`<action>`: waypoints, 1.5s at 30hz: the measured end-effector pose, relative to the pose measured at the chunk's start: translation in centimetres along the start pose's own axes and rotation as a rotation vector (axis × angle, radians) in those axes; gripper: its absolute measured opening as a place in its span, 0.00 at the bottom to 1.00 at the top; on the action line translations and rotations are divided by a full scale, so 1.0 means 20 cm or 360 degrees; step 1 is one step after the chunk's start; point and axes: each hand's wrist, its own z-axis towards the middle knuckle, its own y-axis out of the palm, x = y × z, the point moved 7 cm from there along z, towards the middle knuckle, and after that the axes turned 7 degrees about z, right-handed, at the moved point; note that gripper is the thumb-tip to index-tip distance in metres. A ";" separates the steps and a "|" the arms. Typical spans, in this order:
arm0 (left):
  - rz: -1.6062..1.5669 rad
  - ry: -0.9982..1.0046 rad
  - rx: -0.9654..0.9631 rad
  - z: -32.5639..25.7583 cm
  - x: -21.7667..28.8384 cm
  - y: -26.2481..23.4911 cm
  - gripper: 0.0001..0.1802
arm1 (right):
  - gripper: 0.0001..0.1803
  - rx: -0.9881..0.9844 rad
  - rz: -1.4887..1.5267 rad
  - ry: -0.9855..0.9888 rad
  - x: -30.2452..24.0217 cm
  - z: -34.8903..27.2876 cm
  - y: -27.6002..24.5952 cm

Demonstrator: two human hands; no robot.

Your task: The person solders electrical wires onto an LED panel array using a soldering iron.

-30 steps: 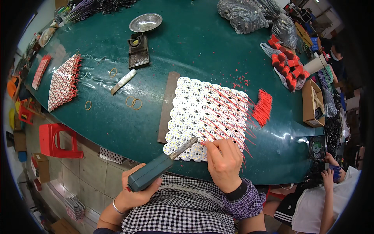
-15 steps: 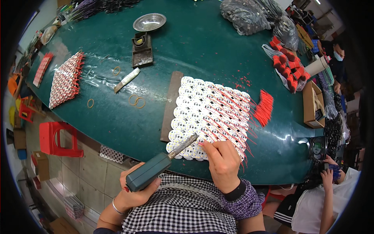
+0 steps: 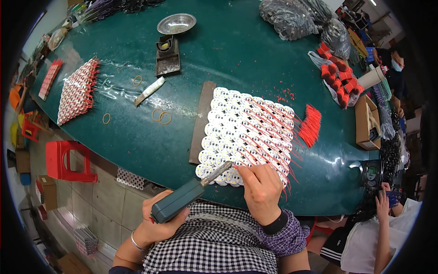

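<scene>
Head view, listed from the work piece outward:

1. A sheet of small white round discs [image 3: 248, 132] strung with thin red wires lies near the front edge of the green table [image 3: 255, 55], just in front of the person; the near left corner of the sheet is where the work is seen to be done
2. A dark green soldering iron [image 3: 180, 201] is held in the left hand [image 3: 157, 223], whose fingers are wrapped fully shut round its handle; the metal tip is laid on a disc at the near edge of the sheet
3. The right hand [image 3: 262, 192] rests on the near rows with fingers curled; a red wire appears to be pinched at its fingertips beside the iron tip, though the pinch itself is too small to be told for certain
4. For a good joint, the wire end is best kept still against its pad while the tip touches both; the fingers are best kept just clear of the hot metal
5. Neighbouring wires should not be dragged by the heel of the right hand
6. A brown strip [image 3: 201, 121] lies along the left edge of the sheet, and a bundle of loose red wires [image 3: 310, 125] lies just beyond its right edge
7. Rubber bands [image 3: 159, 115] and a second wired sheet [image 3: 75, 91] lie toward the left edge of the table; a metal dish [image 3: 176, 23] stands at the far edge
</scene>
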 end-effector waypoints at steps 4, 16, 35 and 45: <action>0.0024 0.0054 0.0010 0.00 0.01 0.00 0.12 | 0.12 0.0003 0.0001 -0.0010 0.00 0.00 0.00; -0.0046 -0.0110 0.0060 -0.05 -0.05 -0.01 0.13 | 0.12 0.0002 -0.0029 0.0014 -0.01 0.00 0.00; 0.0095 0.0068 -0.0039 -0.06 0.03 0.00 0.14 | 0.12 0.0046 0.0073 -0.0051 -0.04 -0.07 -0.06; 0.0018 0.0040 -0.0059 -0.06 0.02 0.02 0.13 | 0.12 0.0034 0.0074 -0.0044 -0.04 -0.08 -0.06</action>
